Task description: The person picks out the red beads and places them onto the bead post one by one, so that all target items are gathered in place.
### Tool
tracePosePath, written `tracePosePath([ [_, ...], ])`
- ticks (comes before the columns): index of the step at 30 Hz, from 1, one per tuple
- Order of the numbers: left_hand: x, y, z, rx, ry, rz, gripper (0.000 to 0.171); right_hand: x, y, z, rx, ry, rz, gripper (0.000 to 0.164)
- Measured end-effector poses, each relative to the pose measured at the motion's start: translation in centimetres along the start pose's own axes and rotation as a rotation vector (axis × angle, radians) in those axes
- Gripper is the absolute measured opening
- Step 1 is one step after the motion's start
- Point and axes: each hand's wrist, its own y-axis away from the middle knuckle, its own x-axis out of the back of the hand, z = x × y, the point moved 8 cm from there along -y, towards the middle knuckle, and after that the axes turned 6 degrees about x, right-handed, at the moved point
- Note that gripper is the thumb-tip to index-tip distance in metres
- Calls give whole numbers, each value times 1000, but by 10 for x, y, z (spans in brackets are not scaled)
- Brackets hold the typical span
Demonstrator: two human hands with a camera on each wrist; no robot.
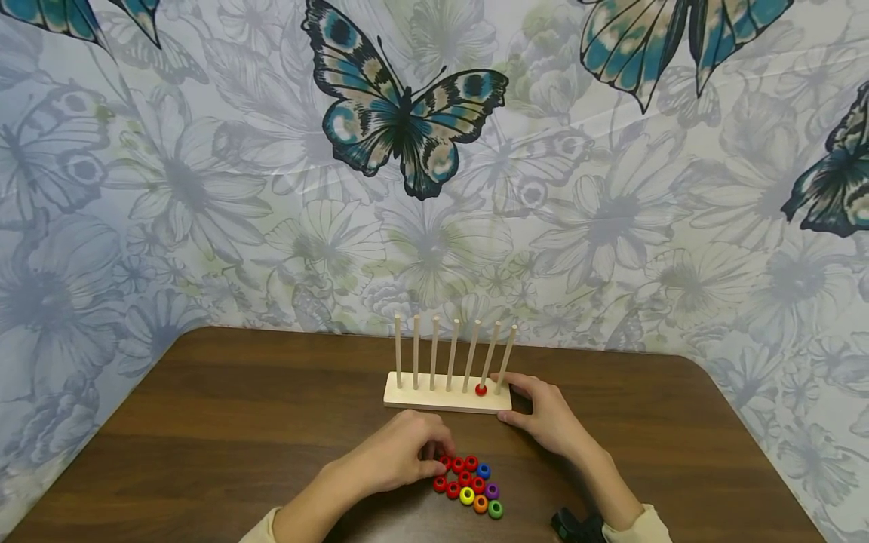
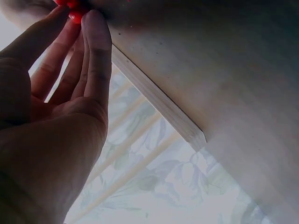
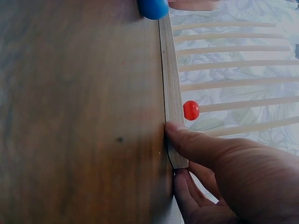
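A pale wooden stand (image 1: 434, 400) carries a row of several upright pegs. One red bead (image 1: 480, 390) sits low on the second peg from the right. My right hand (image 1: 543, 411) grips the stand's right end, its thumb (image 3: 184, 137) against the front edge and other fingers round the end and behind. In front of the stand, my left hand (image 1: 407, 449) reaches over the left side of a loose group of beads. Its thumb and forefinger pinch a red bead (image 1: 445, 461) at the group's edge; red also shows between the fingertips in the left wrist view.
The group holds several more red beads (image 1: 465, 479), plus a blue (image 1: 483, 470), purple (image 1: 492, 492), yellow (image 1: 467, 495), orange (image 1: 480, 504) and green bead (image 1: 495, 510). A black object (image 1: 577, 526) is by the right wrist. Behind the brown table (image 1: 271, 392) hangs butterfly-patterned cloth (image 1: 271, 249).
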Motion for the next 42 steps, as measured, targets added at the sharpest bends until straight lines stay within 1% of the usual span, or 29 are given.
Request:
tracePosePath([
  [6,-1,1,2,0,-53,5,17,0,0,0,2,-5,12,57],
  [15,-1,1,5,-3,-57,0,18,-2,1,-1,1,-18,2,58],
  [21,0,1,6,-11,-49,5,16,-2,1,0,2,-4,10,57],
  [25,3,-1,5,-4,2,22,16,-1,2,0,8,3,13,56],
  [29,6,-6,5,17,91,44,14,0,2,0,11,-3,8,56],
  [31,9,-9,6,31,145,67,13,0,2,0,16,-7,7,56],
  [33,12,-11,6,37,195,106,15,0,2,0,24,-7,8,56],
  [37,19,-16,6,61,285,206,17,1,2,0,30,-2,10,56],
  [39,22,-17,5,74,315,250,17,1,1,0,32,2,9,55],
  [42,27,-19,4,94,344,293,17,1,1,-1,32,5,9,55],
])
